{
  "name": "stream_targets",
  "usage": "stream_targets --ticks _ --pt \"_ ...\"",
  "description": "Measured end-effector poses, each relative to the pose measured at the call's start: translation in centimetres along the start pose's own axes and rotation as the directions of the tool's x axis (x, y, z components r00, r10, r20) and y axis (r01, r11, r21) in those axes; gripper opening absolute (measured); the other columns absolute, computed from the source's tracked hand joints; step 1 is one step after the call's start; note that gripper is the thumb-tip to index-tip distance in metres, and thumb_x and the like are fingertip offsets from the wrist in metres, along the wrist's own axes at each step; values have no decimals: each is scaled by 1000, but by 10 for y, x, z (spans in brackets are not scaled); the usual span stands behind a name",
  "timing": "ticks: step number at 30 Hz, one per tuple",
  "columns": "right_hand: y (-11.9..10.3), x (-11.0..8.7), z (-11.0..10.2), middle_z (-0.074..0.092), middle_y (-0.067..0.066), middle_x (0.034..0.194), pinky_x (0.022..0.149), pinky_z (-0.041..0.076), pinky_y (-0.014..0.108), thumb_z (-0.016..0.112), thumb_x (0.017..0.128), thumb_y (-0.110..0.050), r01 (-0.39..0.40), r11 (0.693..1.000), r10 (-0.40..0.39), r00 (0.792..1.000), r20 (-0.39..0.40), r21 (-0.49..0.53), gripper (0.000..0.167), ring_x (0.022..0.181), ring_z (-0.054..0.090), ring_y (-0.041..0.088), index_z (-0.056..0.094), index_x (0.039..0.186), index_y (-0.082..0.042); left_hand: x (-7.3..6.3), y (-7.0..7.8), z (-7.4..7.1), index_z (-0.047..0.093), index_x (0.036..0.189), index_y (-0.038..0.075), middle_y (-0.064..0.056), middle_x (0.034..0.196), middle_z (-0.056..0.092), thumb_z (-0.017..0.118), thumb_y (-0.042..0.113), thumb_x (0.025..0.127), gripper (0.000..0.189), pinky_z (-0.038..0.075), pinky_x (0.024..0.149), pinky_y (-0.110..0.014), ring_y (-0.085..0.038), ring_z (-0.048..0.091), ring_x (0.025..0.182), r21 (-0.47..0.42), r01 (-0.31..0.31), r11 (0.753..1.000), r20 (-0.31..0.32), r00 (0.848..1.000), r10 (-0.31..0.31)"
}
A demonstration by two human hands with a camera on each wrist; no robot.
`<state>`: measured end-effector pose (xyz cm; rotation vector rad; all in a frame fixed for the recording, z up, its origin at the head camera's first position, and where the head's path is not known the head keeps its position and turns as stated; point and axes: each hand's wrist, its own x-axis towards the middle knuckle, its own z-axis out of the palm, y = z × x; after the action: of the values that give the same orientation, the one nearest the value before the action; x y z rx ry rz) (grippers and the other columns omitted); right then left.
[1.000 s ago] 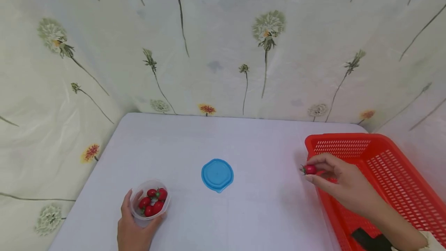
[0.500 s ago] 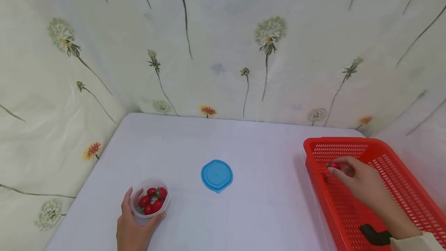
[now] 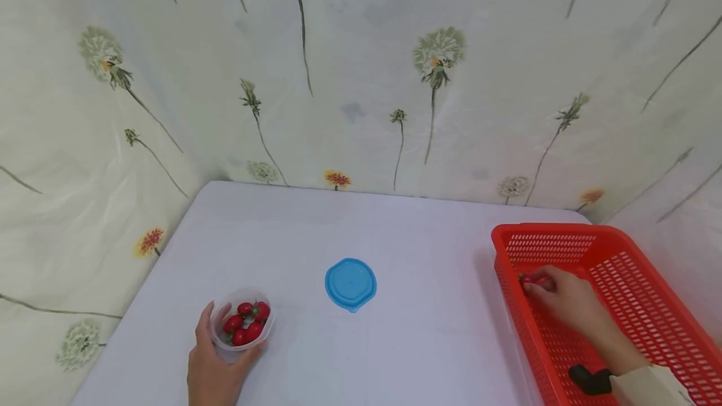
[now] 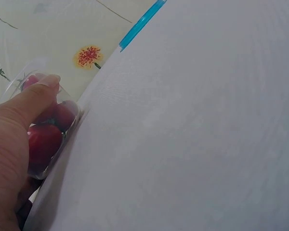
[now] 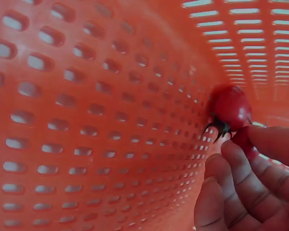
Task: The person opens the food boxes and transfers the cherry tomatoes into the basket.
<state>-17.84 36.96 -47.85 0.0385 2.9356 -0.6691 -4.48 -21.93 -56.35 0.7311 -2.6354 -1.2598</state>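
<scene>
At the lower left of the head view, my left hand (image 3: 217,368) grips a clear plastic cup (image 3: 224,348) holding several red cherry tomatoes (image 3: 254,331). In the left wrist view, the thumb (image 4: 26,103) lies across the cup's side, with tomatoes (image 4: 44,142) showing through. Down inside the red basket, close to its left wall, is my right hand (image 3: 566,302). Its thumb and fingers pinch a cherry tomato (image 5: 244,142), mostly hidden by the fingers. Another cherry tomato (image 5: 232,107) with a green calyx sits right beside the fingertips.
The red perforated basket (image 3: 538,356) stands at the table's right side. A round blue lid (image 3: 351,284) lies mid-table on the white cloth (image 3: 417,343). Behind the table hangs a flowered curtain (image 3: 350,67). A black strap (image 3: 589,381) shows by the right sleeve.
My right hand has moved from the basket's left rim over and down into the basket with a cherry tomato. My left hand stays on the cup.
</scene>
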Motion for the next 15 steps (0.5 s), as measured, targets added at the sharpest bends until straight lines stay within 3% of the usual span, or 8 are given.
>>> stream_targets --ticks 5,15 --pt "4 4 3 70 9 91 63 54 36 74 98 -25 4 1000 -4 1000 25 -16 39 78 59 23 65 121 5 0 3 -2 12 168 21 -19 160 43 90 61 74 129 36 105 -75 -49 40 142 -3 19 1000 6 1000 -19" --pt "10 6 12 71 8 95 68 63 41 81 92 -28 -20 999 24 995 97 -37 48 72 64 18 64 125 3 2 -1 -1 12 168 22 -14 159 46 91 56 75 127 36 106 -74 -46 40 144 -13 -3 1000 1 1000 3"
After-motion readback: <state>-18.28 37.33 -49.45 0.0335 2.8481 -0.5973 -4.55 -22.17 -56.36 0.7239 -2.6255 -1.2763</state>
